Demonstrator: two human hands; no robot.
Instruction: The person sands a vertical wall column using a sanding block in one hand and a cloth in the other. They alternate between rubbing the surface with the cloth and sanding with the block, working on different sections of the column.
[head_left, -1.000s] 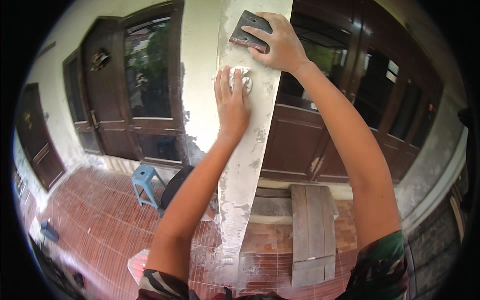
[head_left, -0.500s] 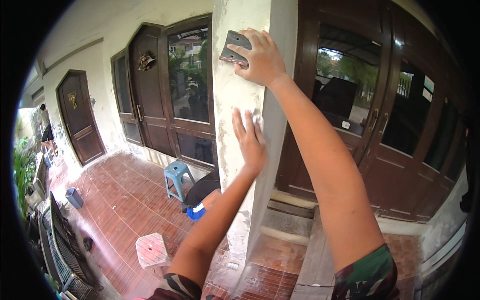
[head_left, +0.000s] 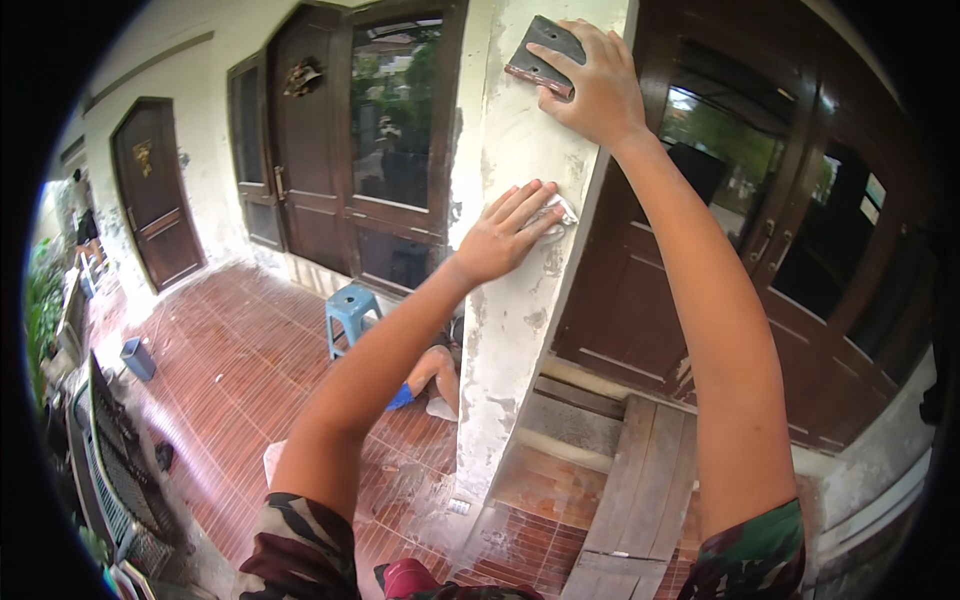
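Observation:
My right hand (head_left: 600, 95) grips a dark grey, flat sanding block (head_left: 535, 45) with a reddish lower edge, against the upper face of the patchy white pillar (head_left: 505, 380). Below it, my left hand (head_left: 495, 240) presses a crumpled white cloth (head_left: 557, 210) on the pillar near its right edge, fingers stretched over the cloth and pointing up and rightward. The palm hides part of the cloth.
Behind stand dark wooden doors (head_left: 305, 160) with glass panels. On the tiled floor (head_left: 240, 370) are a blue stool (head_left: 350, 305), a grey bin (head_left: 137, 355) and wooden boards (head_left: 630, 480). A co-worker's bent leg (head_left: 435, 375) shows behind the pillar; another person (head_left: 85, 215) stands far left.
The view has swung to show more of the porch at left. My left hand has tilted rightward with the cloth, toward the pillar's right edge; my right hand still holds the block high.

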